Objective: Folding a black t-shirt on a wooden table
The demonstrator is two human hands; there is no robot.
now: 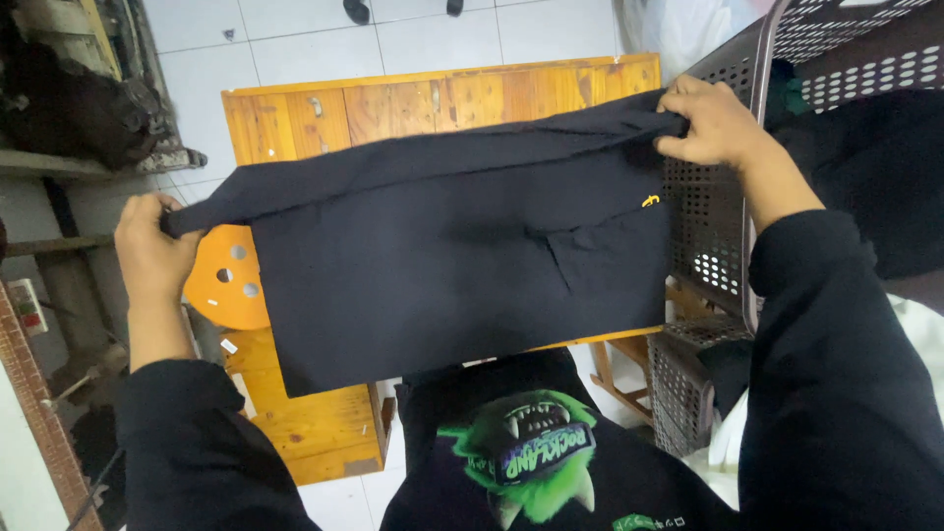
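This looks like a home, in a corner used for sorting laundry. The floor (pixel 295 39) is plain white tile, as in a back room or utility space. A simple wooden bench (pixel 413 98) stands in the middle, with a round orange stool (pixel 221 285) tucked beside it on the left. On the right stands a tall perforated plastic laundry basket (pixel 718 226) with clothes inside. A dark garment (pixel 442 256) is being held spread out above the bench. Household clutter fills a shelf (pixel 59 162) at far left.
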